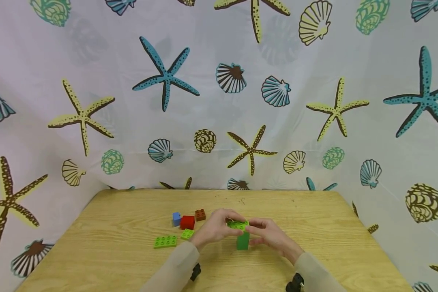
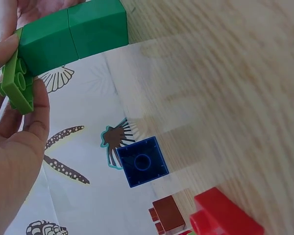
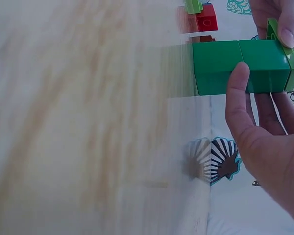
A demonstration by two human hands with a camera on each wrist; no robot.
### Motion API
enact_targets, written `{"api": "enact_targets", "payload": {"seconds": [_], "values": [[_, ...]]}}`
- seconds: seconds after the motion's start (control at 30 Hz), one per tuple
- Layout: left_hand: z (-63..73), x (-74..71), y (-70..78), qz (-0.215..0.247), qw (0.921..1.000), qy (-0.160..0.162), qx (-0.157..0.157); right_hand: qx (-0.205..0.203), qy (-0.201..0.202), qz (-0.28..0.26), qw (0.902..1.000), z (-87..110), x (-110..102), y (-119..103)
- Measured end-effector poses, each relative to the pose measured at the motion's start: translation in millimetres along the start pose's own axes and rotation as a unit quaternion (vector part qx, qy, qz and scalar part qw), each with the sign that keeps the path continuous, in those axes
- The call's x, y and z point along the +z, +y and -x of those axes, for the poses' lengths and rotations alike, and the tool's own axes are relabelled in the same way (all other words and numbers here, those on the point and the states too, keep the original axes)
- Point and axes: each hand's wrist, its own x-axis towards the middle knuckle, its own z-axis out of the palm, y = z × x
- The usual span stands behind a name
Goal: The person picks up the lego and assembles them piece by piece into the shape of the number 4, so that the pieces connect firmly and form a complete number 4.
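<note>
Two green blocks stand stacked as a tower [image 1: 242, 241] on the table, with a seam between them in the wrist views. Across the top lies a flat lime studded brick [image 1: 238, 225], which overhangs toward the left. My left hand [image 1: 215, 229] pinches this lime brick at its overhanging end, thumb and fingers on opposite sides. From the right, my right hand [image 1: 275, 237] grips the tower; its thumb [image 3: 239, 81] lies against the green side and other fingers pass behind. In the left wrist view a dark blue brick [image 2: 143, 161] shows its hollow underside; my left hand mostly hides it in the head view.
Left of the hands lie a red brick [image 1: 187, 222], a lighter blue brick [image 1: 177, 219], a brown studded brick [image 1: 200, 215], a small lime brick [image 1: 187, 234] and a longer lime brick [image 1: 165, 241]. A patterned cloth [image 1: 204, 101] hangs behind the wooden table [image 1: 131, 219].
</note>
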Motion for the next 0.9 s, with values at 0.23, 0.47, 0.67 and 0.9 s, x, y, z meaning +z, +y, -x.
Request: {"api": "enact_targets", "payload": {"seconds": [0.23, 0.47, 0.67, 0.9], "values": [[0.2, 2.4, 0.0, 0.031, 0.9990, 0.027, -0.018, -0.004, -0.005, 0.018, 0.9998, -1.1, -3, 0], [3.6, 2.1, 0.0, 0.056, 0.9976, 0.037, -0.019, -0.014, 0.013, 0.032, 0.9993, 0.7, 0, -1], [6.0, 1.0, -2.4, 0.066, 0.9970, 0.037, -0.015, -0.045, 0.022, 0.064, 0.9967, 1.8, 3, -4], [13.1, -6.3, -8.4, 0.082, 0.9956, 0.044, -0.010, -0.046, 0.026, 0.082, 0.9952, 1.4, 3, -4]]}}
